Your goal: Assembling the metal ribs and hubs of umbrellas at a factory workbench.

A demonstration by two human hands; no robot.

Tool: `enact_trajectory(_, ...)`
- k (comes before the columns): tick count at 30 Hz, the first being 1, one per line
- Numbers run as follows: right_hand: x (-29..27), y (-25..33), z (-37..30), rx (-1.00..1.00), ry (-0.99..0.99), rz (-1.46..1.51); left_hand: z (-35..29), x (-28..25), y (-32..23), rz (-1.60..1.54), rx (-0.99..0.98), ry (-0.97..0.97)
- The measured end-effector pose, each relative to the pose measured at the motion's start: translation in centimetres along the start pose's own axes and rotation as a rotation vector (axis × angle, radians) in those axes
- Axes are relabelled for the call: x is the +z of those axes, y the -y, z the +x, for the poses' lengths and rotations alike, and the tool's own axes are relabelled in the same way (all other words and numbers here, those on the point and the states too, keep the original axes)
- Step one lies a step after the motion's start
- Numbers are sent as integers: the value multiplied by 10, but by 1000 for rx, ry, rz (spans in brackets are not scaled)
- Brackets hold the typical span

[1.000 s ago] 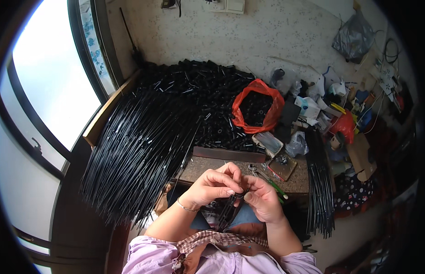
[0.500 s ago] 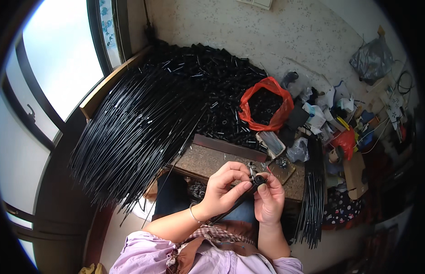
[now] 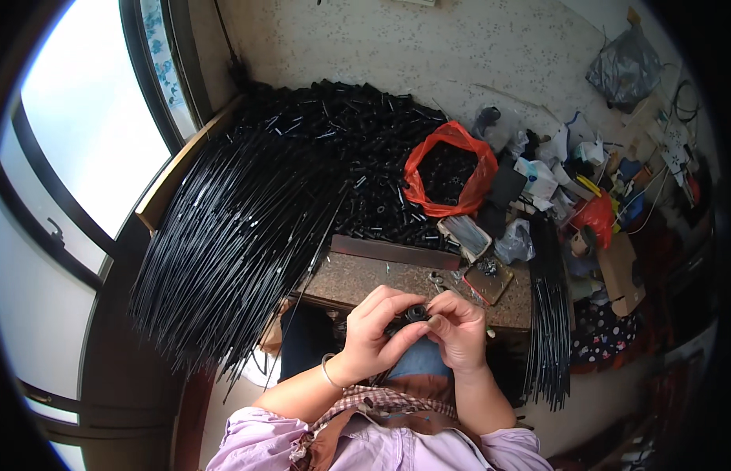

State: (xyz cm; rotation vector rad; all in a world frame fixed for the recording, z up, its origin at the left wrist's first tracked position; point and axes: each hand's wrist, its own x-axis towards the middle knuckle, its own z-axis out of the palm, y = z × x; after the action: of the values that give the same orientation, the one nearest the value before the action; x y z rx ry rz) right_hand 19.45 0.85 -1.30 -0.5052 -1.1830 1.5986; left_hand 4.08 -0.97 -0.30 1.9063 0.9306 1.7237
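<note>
In front of my body, my left hand [image 3: 375, 334] closes around a short black cylindrical part [image 3: 416, 312], whose round end with a hole faces up. My right hand [image 3: 458, 328] meets it from the other side, with thumb and fingertips pinched at the rim of the same part. Most of its length is hidden by my fingers. Beyond the hands lies the speckled brown worktop [image 3: 358, 276]. On it, near the right hand, rests a phone-shaped tray [image 3: 489, 281] with small metal pieces, and some small metal fittings [image 3: 438, 279] lie just left of it.
A large fan of thin black rods or cables [image 3: 224, 259] spreads at left; a smaller bundle [image 3: 548, 314] hangs at right. Black tubular parts [image 3: 334, 118] are heaped behind a low dark strip [image 3: 393, 252]. A red plastic bag [image 3: 483, 192] holds more black parts. Clutter fills the right.
Both hands have shifted slightly left and drawn closer together around the black part. The small metal fittings show on the worktop now. The whole view has tilted a little.
</note>
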Motion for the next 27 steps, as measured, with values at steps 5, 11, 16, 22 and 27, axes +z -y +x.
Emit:
enact_trajectory(5,16,-8,0,-114,-129,-202,-15,5,3,-335,-147,153)
enact_trajectory(11,12,6,1,31,-31,-338,-19,-7,3,-904,-478,399)
enact_trajectory(16,22,28,-1,-465,-76,-923,-13,-10,9,-890,-561,275)
enact_trajectory(22,36,47,0,-910,-88,-1617,-13,1,5,-770,-506,21)
enact_trajectory(27,34,45,2,-694,91,-1135,3,1,-5,-367,-179,116)
